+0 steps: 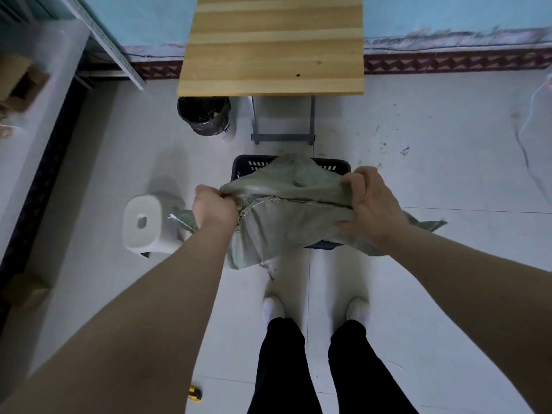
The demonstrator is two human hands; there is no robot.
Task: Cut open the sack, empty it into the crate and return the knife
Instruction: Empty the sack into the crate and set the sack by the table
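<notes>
A grey-green woven sack [286, 216] hangs limp over a dark slotted plastic crate [337, 166] on the floor and hides most of the crate and whatever is inside it. My left hand [213, 209] grips the sack's left corner by the stitched seam. My right hand [372, 204] grips its right side, holding it up above the crate. A yellow and black knife [194, 395] lies on the floor near my left foot, partly hidden by my left arm.
A wooden table [273, 46] stands just beyond the crate, with a black-lined bin [204, 115] beneath its left edge. A white stool [146, 224] sits left of the crate. Cardboard boxes [21, 82] lie on shelving at the far left. My feet stand behind the crate.
</notes>
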